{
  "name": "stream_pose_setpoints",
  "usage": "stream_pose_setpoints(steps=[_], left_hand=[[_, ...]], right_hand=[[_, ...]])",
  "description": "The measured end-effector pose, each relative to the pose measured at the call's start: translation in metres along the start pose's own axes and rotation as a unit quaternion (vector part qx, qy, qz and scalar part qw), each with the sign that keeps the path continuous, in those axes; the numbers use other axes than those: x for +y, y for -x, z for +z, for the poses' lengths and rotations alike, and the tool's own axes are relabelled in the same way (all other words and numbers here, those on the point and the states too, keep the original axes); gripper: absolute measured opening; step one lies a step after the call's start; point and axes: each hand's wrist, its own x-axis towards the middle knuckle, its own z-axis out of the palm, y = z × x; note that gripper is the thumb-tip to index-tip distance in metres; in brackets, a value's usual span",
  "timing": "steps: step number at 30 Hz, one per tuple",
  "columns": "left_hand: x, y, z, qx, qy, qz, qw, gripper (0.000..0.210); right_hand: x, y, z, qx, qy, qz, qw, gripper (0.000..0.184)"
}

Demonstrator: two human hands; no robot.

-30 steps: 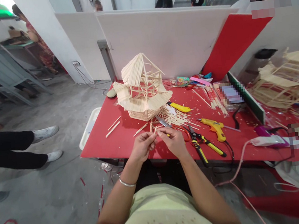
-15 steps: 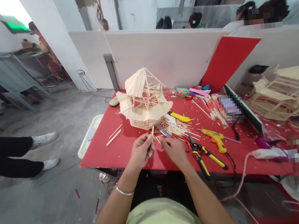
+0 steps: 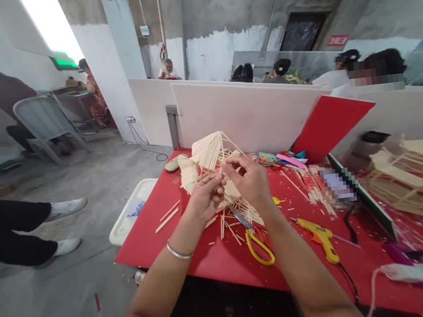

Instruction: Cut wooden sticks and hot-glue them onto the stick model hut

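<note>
A model pavilion [image 3: 207, 151] built of thin wooden sticks stands on the red table, partly behind my hands. My left hand [image 3: 205, 200] is closed in front of it, thumb and fingertips pinching a thin wooden stick that is mostly hidden. Against its fingertips, at the model's front, my right hand [image 3: 250, 179] is closed too; what its fingers pinch is too small to make out. Below my hands lie scissors [image 3: 260, 247] with yellow handles, among loose sticks [image 3: 229, 227]. Two longer sticks [image 3: 167, 219] rest apart at the left.
A yellow glue gun [image 3: 322, 240] with its cord lies to the right. Bundled sticks [image 3: 314, 187] and a phone [image 3: 337, 185] are farther back. Another stick model [image 3: 412, 176] stands beyond a green-edged divider. A white tray [image 3: 122, 229] sits beside the table's left edge. Several people are around.
Both hands have risen from near the table's front edge to the model's front and come together. The scissors' handles now show. My right forearm covers the pliers-like tools. The view has tilted upward.
</note>
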Motion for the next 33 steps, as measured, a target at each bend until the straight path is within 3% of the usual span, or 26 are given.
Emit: stream_pose_setpoints(steps=[4,9,15,33], left_hand=[[0.006,-0.016,0.002,0.021,0.051,-0.034,0.998,0.02],[0.011,-0.027,0.008,0.035,0.075,-0.039,0.996,0.009],[0.018,-0.033,0.007,0.029,0.077,-0.048,0.995,0.005],[0.03,-0.039,0.006,0.073,-0.034,-0.029,0.996,0.018]], right_hand=[[0.005,-0.017,0.002,0.024,-0.01,0.035,0.999,0.025],[0.016,-0.043,0.007,-0.055,-0.072,0.056,0.994,0.024],[0.017,-0.066,0.011,-0.118,-0.164,0.136,0.97,0.028],[0.018,-0.075,0.014,-0.158,-0.207,0.137,0.956,0.029]])
